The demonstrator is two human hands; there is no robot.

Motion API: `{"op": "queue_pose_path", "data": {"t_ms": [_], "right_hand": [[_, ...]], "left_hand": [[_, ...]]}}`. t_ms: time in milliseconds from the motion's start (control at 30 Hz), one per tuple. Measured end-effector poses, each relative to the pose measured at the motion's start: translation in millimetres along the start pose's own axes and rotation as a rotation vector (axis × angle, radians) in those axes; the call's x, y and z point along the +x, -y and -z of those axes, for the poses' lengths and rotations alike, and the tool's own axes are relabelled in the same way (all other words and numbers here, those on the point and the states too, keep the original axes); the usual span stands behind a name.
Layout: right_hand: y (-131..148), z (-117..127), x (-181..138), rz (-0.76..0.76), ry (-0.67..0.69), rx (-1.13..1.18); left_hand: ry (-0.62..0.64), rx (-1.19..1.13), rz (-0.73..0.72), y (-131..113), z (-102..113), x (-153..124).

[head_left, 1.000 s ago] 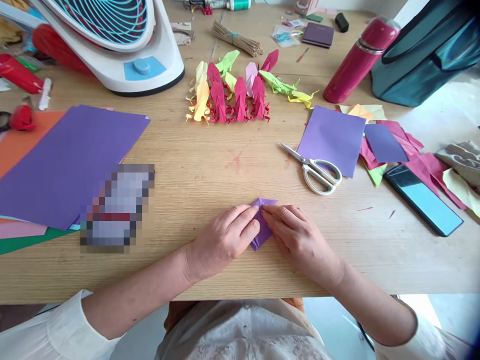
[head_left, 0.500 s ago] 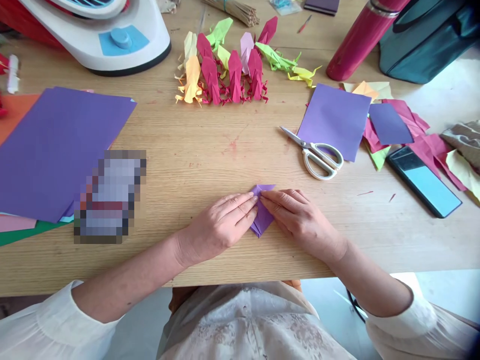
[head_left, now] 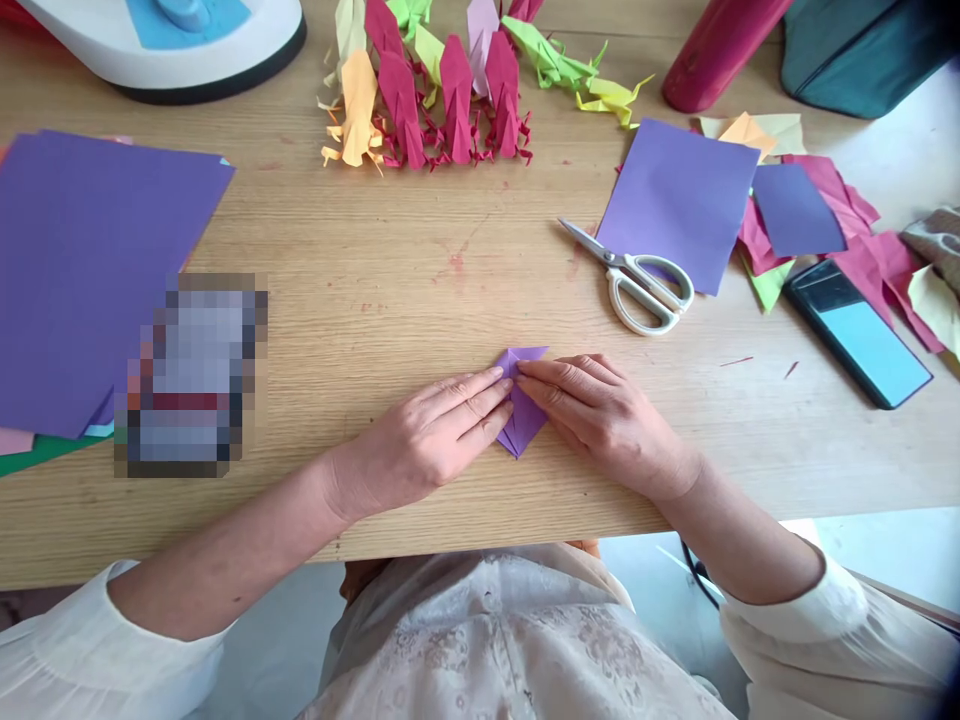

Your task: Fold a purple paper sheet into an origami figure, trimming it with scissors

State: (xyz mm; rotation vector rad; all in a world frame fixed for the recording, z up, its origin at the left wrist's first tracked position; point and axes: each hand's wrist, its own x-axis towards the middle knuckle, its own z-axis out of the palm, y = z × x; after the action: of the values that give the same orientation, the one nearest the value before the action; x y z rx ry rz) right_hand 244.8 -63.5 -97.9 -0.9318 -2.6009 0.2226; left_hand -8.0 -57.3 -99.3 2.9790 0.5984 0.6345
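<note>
A small folded piece of purple origami paper [head_left: 523, 428] lies on the table in front of me, pointed at its near end. My left hand [head_left: 431, 430] presses its fingers together on the left side of the paper. From the right, my right hand [head_left: 611, 420] pinches the same paper, its fingertips close to those of the left. Both thumbs are mostly hidden beneath the fingers. Beyond my right hand rest white-handled scissors [head_left: 634, 290], partly on a purple paper square [head_left: 679, 200].
Folded paper figures [head_left: 457, 100] stand in rows at the back. Purple sheets [head_left: 97, 280] and a pixelated object [head_left: 191, 375] lie left, below a white appliance [head_left: 202, 60]. At right are a phone [head_left: 859, 335], paper scraps [head_left: 885, 270], a red bottle [head_left: 720, 50] and a teal bag [head_left: 862, 60].
The camera view has shifted, so the table's things sit higher in the picture. Both hands keep hold of the purple paper, with only slight finger movement.
</note>
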Motion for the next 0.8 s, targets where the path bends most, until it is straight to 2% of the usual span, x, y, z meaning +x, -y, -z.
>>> {"op": "queue_pose_path", "data": {"t_ms": [367,600,800], "right_hand": [[0.7,0.5,-0.7,-0.010,0.015,0.012],[2.8,1.1,0.7,0.002,0.009,-0.027],[2.8,3.8,-0.1,0.017,0.035,0.033]], "left_hand": [[0.029,-0.033,-0.018,2.1,1.9,-0.8],[-0.025,-0.048,-0.025,1.3,1.0,-0.6],[-0.040,-0.132,0.002,1.5,0.3,-3.4]]}}
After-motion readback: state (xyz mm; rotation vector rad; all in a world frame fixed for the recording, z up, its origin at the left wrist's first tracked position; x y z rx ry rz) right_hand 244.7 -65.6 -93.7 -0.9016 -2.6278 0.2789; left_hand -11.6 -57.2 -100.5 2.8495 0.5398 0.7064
